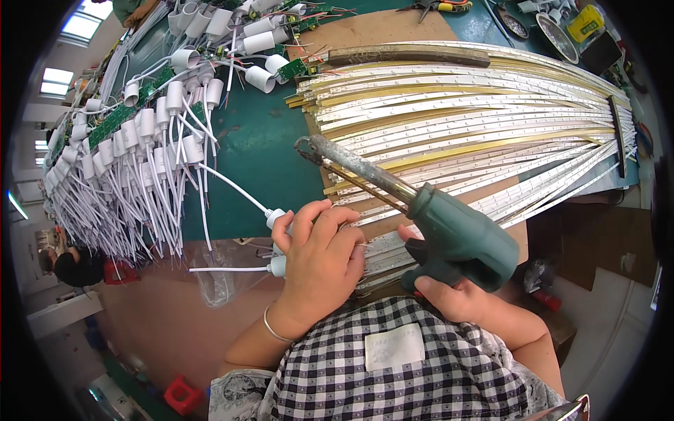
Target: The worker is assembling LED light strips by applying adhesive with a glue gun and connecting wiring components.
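Note:
My right hand (449, 295) grips a green pistol-shaped soldering gun (467, 235) by its handle. The long metal barrel points to the upper left, its tip (309, 149) raised over the board and apart from the strips. My left hand (319, 252) has its fingers bent over two white cylindrical caps (278, 265), each trailing a white cable to the left. Thin wires (361, 244) stick out beside its fingers. Its palm hides how firmly the caps are held. Below the hands lie the near ends of the LED strips (382, 245).
Long white and yellow LED strips fan rightward over a brown board (379, 31), under a dark bar (407, 55) and a narrow crossbar (616, 137). White caps with cables and green circuit boards (112, 126) heap at left. Pliers (442, 5) and a metal dish (557, 38) lie at the back.

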### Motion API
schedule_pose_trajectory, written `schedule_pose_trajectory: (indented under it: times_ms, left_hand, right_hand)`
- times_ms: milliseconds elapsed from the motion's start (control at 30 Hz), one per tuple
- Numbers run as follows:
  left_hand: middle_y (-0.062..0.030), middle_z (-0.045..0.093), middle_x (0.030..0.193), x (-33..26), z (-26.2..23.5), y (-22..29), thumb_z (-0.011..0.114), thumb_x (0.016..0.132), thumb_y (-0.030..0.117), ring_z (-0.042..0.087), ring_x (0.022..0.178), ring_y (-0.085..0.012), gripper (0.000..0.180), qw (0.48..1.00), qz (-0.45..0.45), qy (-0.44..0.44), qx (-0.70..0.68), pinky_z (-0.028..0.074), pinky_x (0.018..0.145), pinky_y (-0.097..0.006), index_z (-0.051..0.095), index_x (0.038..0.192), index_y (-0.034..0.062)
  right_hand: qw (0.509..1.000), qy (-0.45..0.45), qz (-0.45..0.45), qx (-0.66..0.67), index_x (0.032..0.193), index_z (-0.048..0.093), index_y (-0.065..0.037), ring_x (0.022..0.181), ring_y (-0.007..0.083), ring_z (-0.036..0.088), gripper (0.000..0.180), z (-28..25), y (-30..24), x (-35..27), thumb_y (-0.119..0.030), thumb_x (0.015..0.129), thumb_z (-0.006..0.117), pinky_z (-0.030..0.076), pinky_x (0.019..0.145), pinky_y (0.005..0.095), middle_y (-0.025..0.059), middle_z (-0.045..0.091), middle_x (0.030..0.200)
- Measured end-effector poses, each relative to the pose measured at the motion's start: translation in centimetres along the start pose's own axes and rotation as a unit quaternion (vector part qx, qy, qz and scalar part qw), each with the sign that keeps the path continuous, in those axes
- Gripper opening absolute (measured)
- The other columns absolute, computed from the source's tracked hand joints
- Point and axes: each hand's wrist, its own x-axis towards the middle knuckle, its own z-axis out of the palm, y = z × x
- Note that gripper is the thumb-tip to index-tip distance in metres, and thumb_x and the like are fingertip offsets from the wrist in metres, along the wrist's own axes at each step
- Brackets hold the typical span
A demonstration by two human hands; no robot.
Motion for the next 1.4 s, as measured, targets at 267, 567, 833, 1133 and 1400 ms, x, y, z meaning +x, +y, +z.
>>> schedule_pose_trajectory:
  times_ms: [267,567,833,1133,1400]
  left_hand:
    - [0.0049,0.064,0.095,-1.5,0.1,-0.6,0.071,0.069,0.009,0.057,0.104,-0.0201,0.016,0.997,0.066,0.018,0.022,0.022,0.100,-0.049,0.065,0.083,0.0158]
    - [0.0020,0.063,0.100,-1.3,-0.2,-0.7,0.071,0.070,0.008,0.055,0.106,-0.0224,0.017,0.998,0.060,0.021,-0.004,0.023,0.099,-0.049,0.065,0.085,0.0138]
    - [-0.0023,0.057,0.116,0.5,-0.7,0.1,0.069,0.073,0.009,0.044,0.120,-0.0296,0.015,1.000,0.011,-0.025,0.005,0.022,0.101,-0.050,0.062,0.087,0.0120]
    - [0.0009,0.058,0.110,0.8,-0.3,0.2,0.070,0.072,0.010,0.046,0.116,-0.0270,0.012,1.000,0.004,-0.006,0.016,0.022,0.099,-0.051,0.063,0.082,0.0137]
    - [0.0078,0.059,0.083,0.0,-0.3,-0.7,0.073,0.070,0.013,0.056,0.090,-0.0158,0.018,0.990,0.105,0.038,0.084,0.023,0.095,-0.050,0.070,0.088,0.0174]
  right_hand:
    - [0.973,-0.073,-0.131,-0.175,0.152,0.018,-0.003,0.141,0.0284,0.035,0.083,-2.2,-1.3,0.6,-0.013,0.084,0.064,0.033,0.112,0.0438,0.0178,0.035,0.150]
    - [0.994,-0.074,-0.011,-0.083,0.151,0.022,0.000,0.141,0.0302,0.035,0.076,-1.0,-1.8,0.6,-0.013,0.087,0.063,0.033,0.113,0.0414,0.0167,0.041,0.147]
    - [0.997,-0.043,-0.062,-0.027,0.149,0.023,0.001,0.139,0.0281,0.039,0.072,-0.4,-0.6,0.7,-0.012,0.089,0.062,0.030,0.116,0.0404,0.0198,0.044,0.143]
    - [0.996,-0.046,-0.046,-0.062,0.148,0.027,0.002,0.138,0.0265,0.040,0.070,-0.4,-1.2,0.7,-0.013,0.089,0.062,0.028,0.116,0.0398,0.0197,0.045,0.144]
    - [0.987,-0.070,-0.071,-0.122,0.149,0.025,0.001,0.137,0.0258,0.041,0.071,-1.2,-0.5,0.8,-0.013,0.089,0.061,0.029,0.116,0.0395,0.0196,0.044,0.145]
